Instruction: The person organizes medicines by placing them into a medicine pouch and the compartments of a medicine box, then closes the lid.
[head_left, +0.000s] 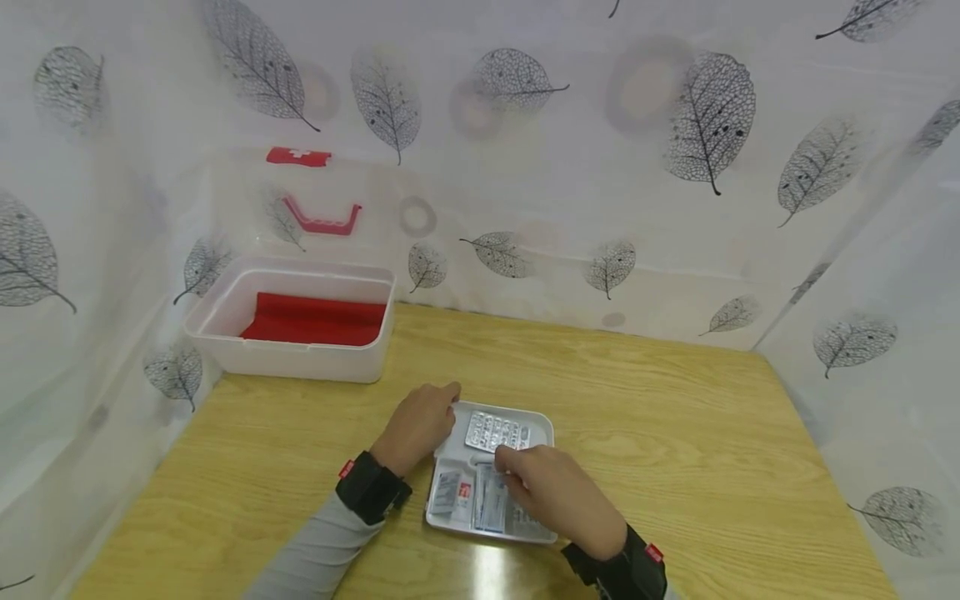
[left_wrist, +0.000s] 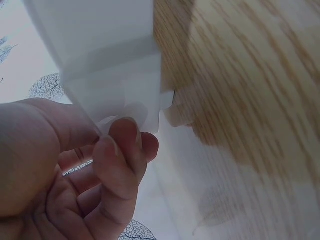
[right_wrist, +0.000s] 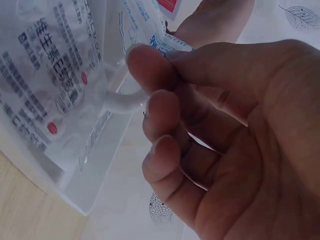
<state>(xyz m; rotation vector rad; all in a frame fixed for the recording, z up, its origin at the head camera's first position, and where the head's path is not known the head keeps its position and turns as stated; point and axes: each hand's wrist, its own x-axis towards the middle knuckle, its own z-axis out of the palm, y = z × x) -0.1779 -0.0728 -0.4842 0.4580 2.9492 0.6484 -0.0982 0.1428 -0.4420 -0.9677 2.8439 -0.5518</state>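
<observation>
A shallow white compartment box (head_left: pixel 454 444) lies on the table in front of me. My left hand (head_left: pixel 420 425) is at its far left corner; in the left wrist view, thumb and fingers pinch the edge of the white plastic (left_wrist: pixel 110 45). Above the near half of the box, my right hand (head_left: pixel 566 496) pinches the end of a flat white packet with blue print (right_wrist: pixel 142 25) between thumb and index finger. A silver blister pack (head_left: pixel 495 432) sits in the far compartment. In the right wrist view, foil with printed Chinese characters (right_wrist: pixel 55 85) shows inside the box.
At the back left stands a translucent white bin (head_left: pixel 292 360) with a red cloth (head_left: pixel 318 321) inside. Its upright lid bears a red handle (head_left: pixel 322 223) and a red latch with a white cross (head_left: pixel 298 157). Leaf-printed curtains (head_left: pixel 570 192) enclose the wooden table (head_left: pixel 675 433).
</observation>
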